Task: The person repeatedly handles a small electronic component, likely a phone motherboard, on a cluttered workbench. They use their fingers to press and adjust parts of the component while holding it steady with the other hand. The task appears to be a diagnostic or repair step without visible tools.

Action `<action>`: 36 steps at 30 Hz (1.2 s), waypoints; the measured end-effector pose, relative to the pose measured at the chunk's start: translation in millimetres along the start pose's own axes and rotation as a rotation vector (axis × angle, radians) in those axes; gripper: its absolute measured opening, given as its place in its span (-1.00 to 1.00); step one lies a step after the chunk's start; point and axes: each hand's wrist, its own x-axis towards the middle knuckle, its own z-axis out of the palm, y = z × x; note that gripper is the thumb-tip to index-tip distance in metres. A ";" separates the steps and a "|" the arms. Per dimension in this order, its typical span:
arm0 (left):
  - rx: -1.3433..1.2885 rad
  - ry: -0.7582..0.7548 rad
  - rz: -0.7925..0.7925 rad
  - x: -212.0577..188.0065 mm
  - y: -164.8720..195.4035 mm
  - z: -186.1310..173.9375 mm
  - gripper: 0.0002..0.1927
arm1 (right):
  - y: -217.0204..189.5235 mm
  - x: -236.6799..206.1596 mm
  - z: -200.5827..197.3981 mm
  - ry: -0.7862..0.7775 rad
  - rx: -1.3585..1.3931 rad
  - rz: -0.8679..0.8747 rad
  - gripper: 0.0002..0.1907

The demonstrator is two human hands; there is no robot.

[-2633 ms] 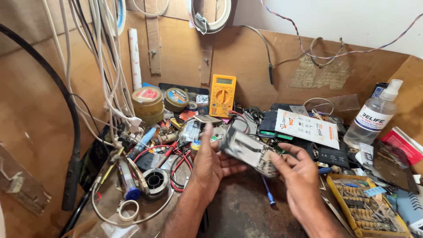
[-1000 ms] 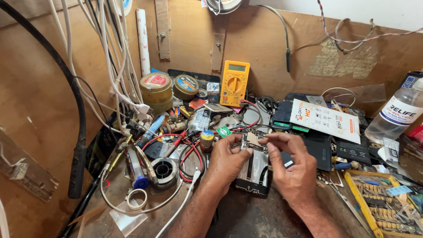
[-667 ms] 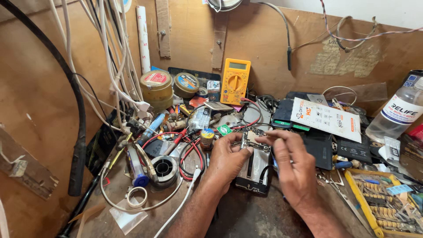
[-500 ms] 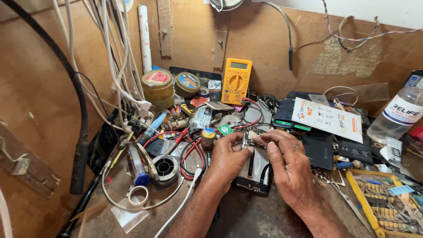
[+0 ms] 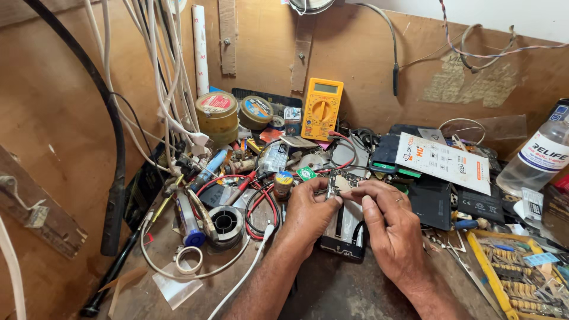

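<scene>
Both hands meet over the middle of a crowded wooden workbench [image 5: 332,290], and between them sits a small greenish-grey circuit board [image 5: 342,181] with tiny metal parts on its face. The left hand [image 5: 308,213] curls its fingers in and pinches the board's near-left edge between thumb and fingertips, while the right hand [image 5: 391,228] pinches the opposite edge with thumb and forefinger, the other fingers loosely bent and a ring showing on one. Held from two sides this way, the board stays level and its face looks up toward the camera, so the small parts can be seen. Just under the hands lies an opened dark phone body [image 5: 344,237] with a pale inner plate; the board hovers directly above its top end, close enough that I cannot tell whether they touch. A yellow digital multimeter [image 5: 321,109] leans upright against the back wall, within reach, with red and black test leads [image 5: 261,204] looping across the bench toward a silver spool of solder wire [image 5: 225,222]. Two round tins [image 5: 234,112] stand left of the meter. At the far right a clear plastic bottle [image 5: 539,157] stands, and a yellow tray of small tool bits [image 5: 521,284] lies at the near right corner.
</scene>
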 end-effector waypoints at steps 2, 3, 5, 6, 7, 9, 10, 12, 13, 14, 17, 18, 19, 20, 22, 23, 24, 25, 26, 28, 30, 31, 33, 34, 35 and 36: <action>-0.006 0.006 -0.019 0.7 -0.2 0.7 -0.64 | -0.2 0.2 -0.6 0.000 -0.011 -0.006 -0.73; -0.009 0.010 -0.029 0.9 -0.4 0.5 -0.63 | -0.7 0.1 -0.6 0.001 -0.015 -0.009 -0.74; -0.014 0.006 -0.033 2.0 -0.9 0.8 -0.61 | -1.4 0.7 -1.2 -0.003 -0.035 -0.043 -0.76; -0.017 0.006 -0.033 2.4 -1.1 0.8 -0.61 | -1.7 1.2 -1.5 -0.006 -0.045 -0.061 -0.77; -0.005 0.012 -0.030 2.2 -1.5 0.6 -0.60 | -2.3 1.2 -1.8 -0.011 -0.048 -0.068 -0.77; 0.018 0.022 -0.022 2.8 -1.7 0.3 -0.59 | -3.0 2.2 -2.2 -0.018 -0.055 -0.080 -0.78; 0.009 0.018 -0.014 2.9 -1.7 0.0 -0.60 | -3.3 2.5 -2.2 -0.009 -0.045 -0.076 -0.78; -0.010 0.011 0.000 1.7 -1.8 -0.5 -0.60 | -3.9 2.1 -2.2 0.007 -0.025 -0.065 -0.78; -0.002 0.012 -0.016 1.4 -1.5 -1.0 -0.59 | -4.1 1.9 -2.3 0.028 -0.013 -0.022 -0.78; 0.005 0.013 -0.032 0.9 -1.3 -1.4 -0.59 | -4.0 1.5 -2.6 0.049 -0.001 0.021 -0.78; 0.004 0.024 -0.050 1.4 -0.2 -0.6 -0.58 | -3.7 0.7 -2.9 0.071 0.017 0.054 -0.77; 0.001 0.029 -0.051 1.5 -0.2 -0.2 -0.57 | -3.6 0.3 -3.0 0.072 0.019 0.049 -0.77; 0.000 0.029 -0.049 1.1 -0.3 -0.4 -0.57 | -3.6 0.0 -3.1 0.061 0.012 0.023 -0.77; -0.001 0.028 -0.045 1.7 0.0 -1.0 -0.58 | -3.2 0.7 -2.6 0.051 0.004 -0.004 -0.77; 0.009 0.029 -0.035 1.4 -0.8 -0.7 -0.58 | -3.5 -0.2 -3.0 0.028 -0.019 -0.041 -0.76; 0.022 0.032 -0.025 1.5 -1.0 -0.9 -0.58 | -3.8 -0.6 -2.6 0.018 -0.032 -0.054 -0.76; 0.035 0.036 -0.015 2.2 -1.1 -1.3 -0.58 | -3.8 -0.4 -1.9 0.007 -0.044 -0.068 -0.76; 0.032 0.042 -0.018 2.3 -1.4 -1.4 -0.57 | -3.8 -0.4 -1.3 0.000 -0.052 -0.065 -0.76; 0.028 0.047 -0.021 2.7 -1.7 -1.2 -0.55 | -3.7 -0.4 -0.8 -0.006 -0.060 -0.062 -0.76; 0.026 0.044 -0.019 3.0 -2.3 -1.2 -0.55 | -3.3 -0.8 0.0 -0.010 -0.071 -0.061 -0.75; 0.026 0.026 -0.006 3.0 -2.6 -1.3 -0.56 | -2.3 -1.2 0.7 -0.005 -0.076 -0.066 -0.75; 0.029 0.036 -0.006 2.7 -2.8 -1.2 -0.55 | -1.9 -1.6 0.9 -0.007 -0.079 -0.065 -0.75; 0.036 0.057 -0.007 3.0 -2.8 -0.9 -0.52 | -0.7 -1.6 1.4 -0.010 -0.086 -0.063 -0.75; 0.036 0.059 -0.016 2.9 -2.8 -0.6 -0.52 | -0.2 -1.7 1.4 -0.012 -0.083 -0.069 -0.75; 0.037 0.061 -0.025 2.7 -2.8 -0.2 -0.52 | 0.1 -1.8 1.3 -0.013 -0.081 -0.075 -0.75; 0.038 0.064 -0.033 3.5 -2.4 -0.1 -0.52 | 0.5 -0.9 1.8 -0.013 -0.078 -0.083 -0.76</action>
